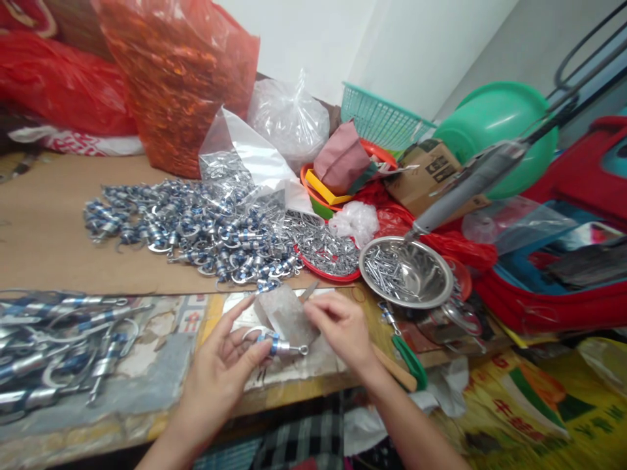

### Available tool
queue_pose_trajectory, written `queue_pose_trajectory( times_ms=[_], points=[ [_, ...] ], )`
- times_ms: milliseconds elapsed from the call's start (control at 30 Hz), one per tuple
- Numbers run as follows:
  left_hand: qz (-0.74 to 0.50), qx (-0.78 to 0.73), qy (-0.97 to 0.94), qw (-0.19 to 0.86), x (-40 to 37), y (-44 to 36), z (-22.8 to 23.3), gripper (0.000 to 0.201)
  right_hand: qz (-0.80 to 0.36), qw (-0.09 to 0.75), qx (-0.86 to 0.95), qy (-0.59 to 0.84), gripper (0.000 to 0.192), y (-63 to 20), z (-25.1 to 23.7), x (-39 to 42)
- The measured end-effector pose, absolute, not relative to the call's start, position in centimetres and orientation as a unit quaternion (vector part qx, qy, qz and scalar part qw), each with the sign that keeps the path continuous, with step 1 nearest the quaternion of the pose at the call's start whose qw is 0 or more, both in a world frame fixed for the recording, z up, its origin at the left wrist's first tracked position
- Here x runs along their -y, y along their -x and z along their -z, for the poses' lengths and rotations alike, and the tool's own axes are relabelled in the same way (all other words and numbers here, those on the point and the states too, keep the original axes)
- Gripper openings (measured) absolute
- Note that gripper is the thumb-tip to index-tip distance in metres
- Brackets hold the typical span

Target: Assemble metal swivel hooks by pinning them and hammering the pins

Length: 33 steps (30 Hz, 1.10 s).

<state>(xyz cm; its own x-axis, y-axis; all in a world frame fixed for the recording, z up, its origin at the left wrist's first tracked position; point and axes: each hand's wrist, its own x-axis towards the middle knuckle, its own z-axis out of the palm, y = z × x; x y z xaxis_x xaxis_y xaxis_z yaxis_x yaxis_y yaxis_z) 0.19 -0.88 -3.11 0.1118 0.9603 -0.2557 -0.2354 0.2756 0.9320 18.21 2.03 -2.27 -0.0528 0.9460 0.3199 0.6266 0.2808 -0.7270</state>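
Observation:
Between the thumb and fingers of my left hand (220,359) is a small blue-and-silver metal fitting (279,346). It has a curved hook at one end and a ring at the other, which points right. My right hand (340,326) is closed in a pinch, just right of a grey metal block (284,313); whatever its fingertips hold is too small or hidden to make out. A pointed metal piece (308,291) shows beyond the block, close to the right fingertips. Behind the hands lies a big heap of similar fittings (215,228).
More fittings (59,346) lie at front left. Small metal parts fill a red tray (330,274); pins lie in a steel bowl (441,297). A wooden handle (396,371) and a green-handled item (411,362) sit right of my right forearm. A grey lamp-like arm (465,186) slants above the bowl.

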Motion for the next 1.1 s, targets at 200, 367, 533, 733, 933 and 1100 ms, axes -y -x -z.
queue_pose_trajectory(
  times_ms=[200,367,533,733,933,1100],
  points=[
    [-0.414,-0.414,-0.39,0.711,-0.5,0.2,3.1,0.076,-0.025,0.197,0.672,0.713,0.023,-23.9,3.6,-11.1],
    [-0.372,-0.398,-0.395,0.74,-1.2,0.3,3.0,0.078,-0.03,0.159,0.665,0.729,0.019,-24.4,5.0,-13.0],
    [-0.365,-0.389,-0.38,0.756,-2.1,0.6,3.8,0.087,-0.043,0.187,0.663,0.724,0.025,-25.4,4.6,-13.1],
    [-0.376,-0.387,-0.364,0.759,-2.4,0.7,4.3,0.088,-0.116,0.255,0.672,0.685,0.024,-23.4,3.2,-10.1],
    [-0.383,-0.384,-0.363,0.757,-2.2,0.7,4.2,0.087,-0.339,0.284,0.726,0.527,0.007,-17.3,1.0,-2.7],
    [-0.39,-0.373,-0.367,0.757,-2.1,0.7,4.3,0.085,-0.303,0.255,0.778,0.487,0.011,-15.8,0.7,-0.9]
  ],
)
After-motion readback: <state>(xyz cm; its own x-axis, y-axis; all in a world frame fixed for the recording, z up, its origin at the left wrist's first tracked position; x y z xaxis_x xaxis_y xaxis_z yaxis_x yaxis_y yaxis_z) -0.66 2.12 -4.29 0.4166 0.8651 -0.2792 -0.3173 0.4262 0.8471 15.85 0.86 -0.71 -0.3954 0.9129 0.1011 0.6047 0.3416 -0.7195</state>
